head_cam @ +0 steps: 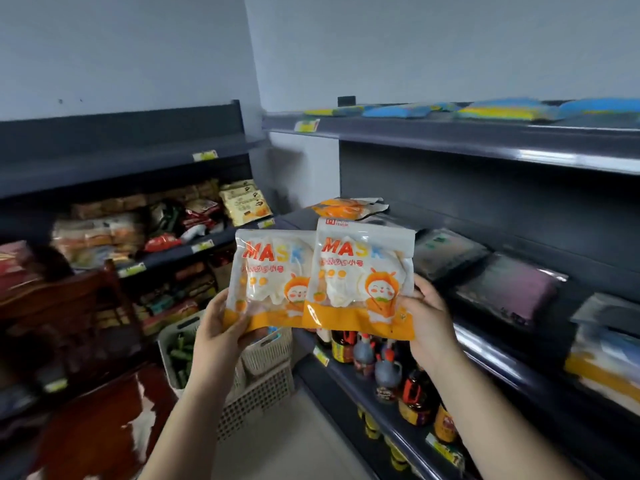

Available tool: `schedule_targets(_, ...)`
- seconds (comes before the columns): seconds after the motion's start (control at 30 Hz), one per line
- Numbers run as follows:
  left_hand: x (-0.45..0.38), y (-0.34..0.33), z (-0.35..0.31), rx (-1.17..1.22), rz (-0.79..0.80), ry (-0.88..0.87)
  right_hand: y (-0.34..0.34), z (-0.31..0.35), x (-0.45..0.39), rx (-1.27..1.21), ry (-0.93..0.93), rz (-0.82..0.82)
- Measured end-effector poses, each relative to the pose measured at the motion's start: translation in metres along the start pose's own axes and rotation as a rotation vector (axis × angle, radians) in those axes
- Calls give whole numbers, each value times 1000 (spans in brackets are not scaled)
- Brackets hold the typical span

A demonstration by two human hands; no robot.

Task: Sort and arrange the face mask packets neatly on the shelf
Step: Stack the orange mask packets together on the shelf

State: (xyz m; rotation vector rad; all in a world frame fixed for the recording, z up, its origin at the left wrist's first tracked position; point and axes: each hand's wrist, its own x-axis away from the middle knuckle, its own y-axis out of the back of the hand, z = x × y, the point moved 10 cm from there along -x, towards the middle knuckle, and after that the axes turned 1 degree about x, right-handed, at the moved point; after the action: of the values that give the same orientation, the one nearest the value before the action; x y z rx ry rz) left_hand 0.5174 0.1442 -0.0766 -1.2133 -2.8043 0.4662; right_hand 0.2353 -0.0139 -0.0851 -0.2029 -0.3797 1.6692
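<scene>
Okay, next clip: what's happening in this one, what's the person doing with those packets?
A person stands at a shop shelf holding two orange-and-white mask packets up side by side. The left hand grips the left packet at its lower edge; the right hand grips the right packet, which overlaps the left one. Neither is shelved yet. Behind them, another orange packet lies on the middle shelf, with darker packets further along it. Blue and yellow packets sit on the top shelf.

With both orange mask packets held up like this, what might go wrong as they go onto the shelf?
The left hand and right hand each pinch only a bottom corner of an overlapping glossy orange-and-white mask packet, so one could slip. Landing on the orange packet already there might leave them crooked.
</scene>
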Motion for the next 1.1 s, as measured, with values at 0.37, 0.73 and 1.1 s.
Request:
schedule_targets(0.37, -63, 105, -13, 27, -99, 0, -130, -58, -17, 44, -53, 100)
schedule_targets(0.73, -151, 111, -1, -3, -143, -11, -185, -79, -98, 81, -41, 113)
schedule_targets(1.1, -281, 64, 22, 13, -87, -28, -215, -83, -214, 59, -63, 87)
